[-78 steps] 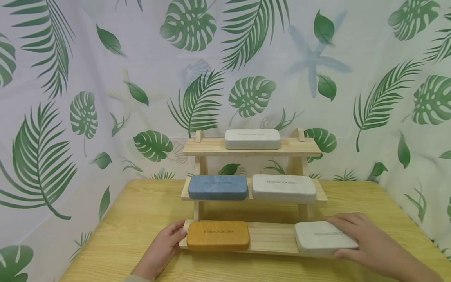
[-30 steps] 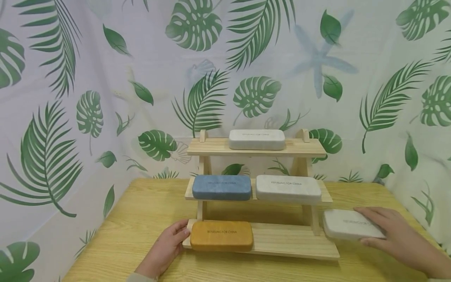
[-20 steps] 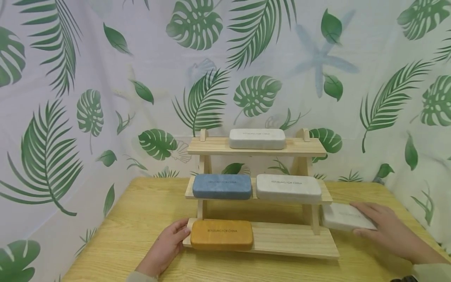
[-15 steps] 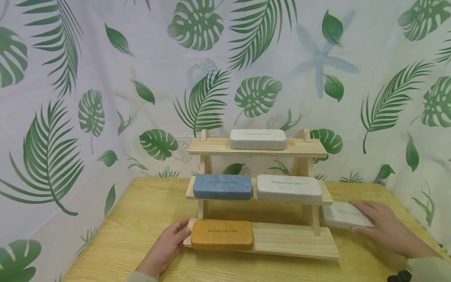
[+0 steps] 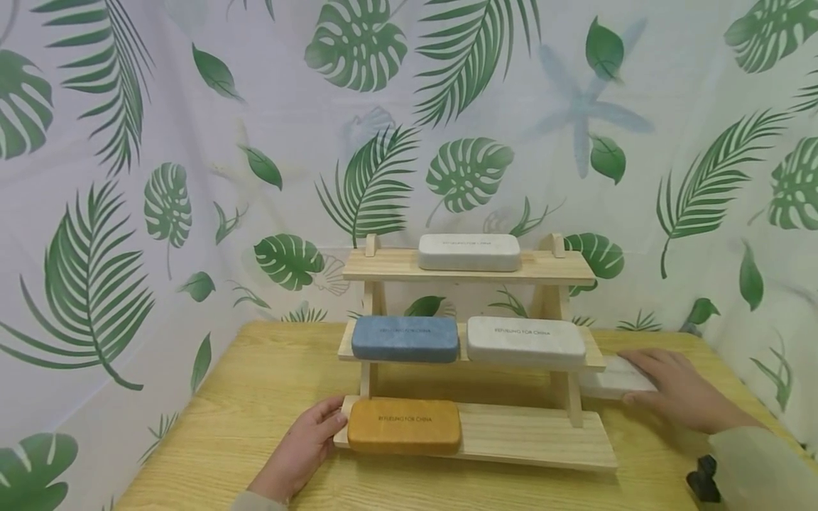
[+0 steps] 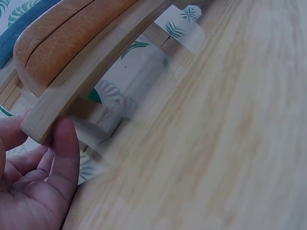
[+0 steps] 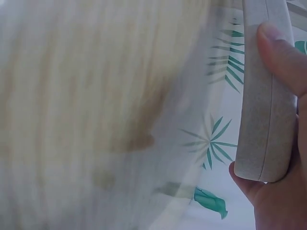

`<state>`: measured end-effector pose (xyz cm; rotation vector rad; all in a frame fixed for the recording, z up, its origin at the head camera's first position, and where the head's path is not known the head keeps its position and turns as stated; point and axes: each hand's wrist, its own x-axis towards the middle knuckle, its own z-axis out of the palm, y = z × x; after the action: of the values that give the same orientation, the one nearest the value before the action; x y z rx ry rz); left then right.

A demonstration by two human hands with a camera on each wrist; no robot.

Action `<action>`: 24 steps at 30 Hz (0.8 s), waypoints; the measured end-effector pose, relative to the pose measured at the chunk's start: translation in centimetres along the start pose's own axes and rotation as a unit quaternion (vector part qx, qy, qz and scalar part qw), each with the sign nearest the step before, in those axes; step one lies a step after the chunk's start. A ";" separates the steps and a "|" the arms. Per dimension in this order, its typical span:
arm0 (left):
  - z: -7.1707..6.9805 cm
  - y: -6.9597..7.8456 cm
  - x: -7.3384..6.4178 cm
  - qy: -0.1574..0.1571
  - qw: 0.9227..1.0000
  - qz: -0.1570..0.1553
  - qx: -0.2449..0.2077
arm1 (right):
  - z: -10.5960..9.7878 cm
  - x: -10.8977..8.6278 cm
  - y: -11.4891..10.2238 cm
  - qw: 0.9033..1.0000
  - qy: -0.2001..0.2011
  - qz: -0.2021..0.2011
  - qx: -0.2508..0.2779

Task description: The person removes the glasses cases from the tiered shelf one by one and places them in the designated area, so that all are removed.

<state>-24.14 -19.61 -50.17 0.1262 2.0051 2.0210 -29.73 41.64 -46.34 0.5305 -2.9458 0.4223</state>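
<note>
A three-tier wooden display rack (image 5: pixel 533 433) stands on the table. My left hand (image 5: pixel 303 443) pinches the left end of its lowest shelf, with the thumb on one side and a finger (image 6: pixel 64 148) under the board in the left wrist view. Beside the rack's right end, my right hand (image 5: pixel 671 390) grips a white glasses case (image 5: pixel 616 380), its left end hidden behind the rack's side. The right wrist view has the thumb across the side of that case (image 7: pixel 266 120). An orange glasses case (image 5: pixel 404 427) lies on the lowest shelf, close to my left hand.
On the middle shelf lie a blue glasses case (image 5: pixel 405 339) and another white case (image 5: pixel 526 342). A further white case (image 5: pixel 469 253) sits on the top shelf. The wooden table (image 5: pixel 211 426) backs onto a leaf-print cloth (image 5: pixel 281 106).
My right hand has taken the white glasses case off the lowest shelf's right end, moved it right, then back and inward beside the rack. My left hand keeps its hold on the shelf.
</note>
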 end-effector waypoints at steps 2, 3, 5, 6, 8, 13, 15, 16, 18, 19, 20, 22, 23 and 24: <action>-0.1 0.1 0.0 -0.002 1.000 0.000 -0.003 | 0.0 0.6 0.0 1.000 0.002 -0.006 -0.007; -0.1 0.1 0.0 -0.003 1.000 0.000 -0.003 | 0.0 0.9 0.1 1.000 0.001 -0.006 -0.009; -0.2 0.0 0.0 -0.007 1.000 0.001 0.000 | 0.0 1.3 0.1 1.000 0.001 -0.006 -0.014; -0.2 0.0 0.0 -0.009 1.000 0.001 -0.001 | 0.1 1.5 0.1 1.000 0.000 -0.005 -0.015; -0.3 0.0 0.0 -0.012 1.000 0.004 0.002 | 0.2 1.8 0.1 1.000 -0.002 0.001 -0.013; -0.5 -0.1 0.2 -0.020 1.000 0.007 0.003 | 0.6 2.2 0.5 1.000 -0.006 0.023 -0.002; -0.5 -0.2 0.3 -0.023 1.000 0.007 0.001 | 0.8 2.4 0.6 0.999 -0.010 0.030 0.002; -0.5 -0.2 0.3 -0.024 1.000 0.007 -0.001 | 0.9 2.6 0.8 0.999 -0.012 0.034 0.003; -0.5 -0.2 0.3 -0.025 1.000 0.006 -0.004 | 1.0 2.8 1.0 0.999 -0.015 0.035 0.006; -0.5 -0.2 0.3 -0.025 1.000 0.006 -0.006 | 1.0 2.9 1.1 0.999 -0.018 0.035 0.006; -0.5 -0.2 0.3 -0.025 1.000 0.007 -0.008 | 1.0 3.1 1.2 0.999 -0.019 0.034 0.004; -0.5 -0.2 0.3 -0.025 1.000 0.008 -0.010 | 1.1 3.4 1.4 0.999 -0.022 0.031 0.000; -0.5 -0.2 0.3 -0.024 1.000 0.008 -0.010 | 1.1 3.6 1.5 0.999 -0.023 0.028 -0.003; -0.5 -0.2 0.2 -0.023 1.000 0.007 -0.010 | 1.1 3.8 1.6 0.999 -0.024 0.026 -0.008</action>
<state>-24.49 -20.05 -50.38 0.1829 1.9609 2.0273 -33.91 41.56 -47.13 0.4703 -3.0115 0.3966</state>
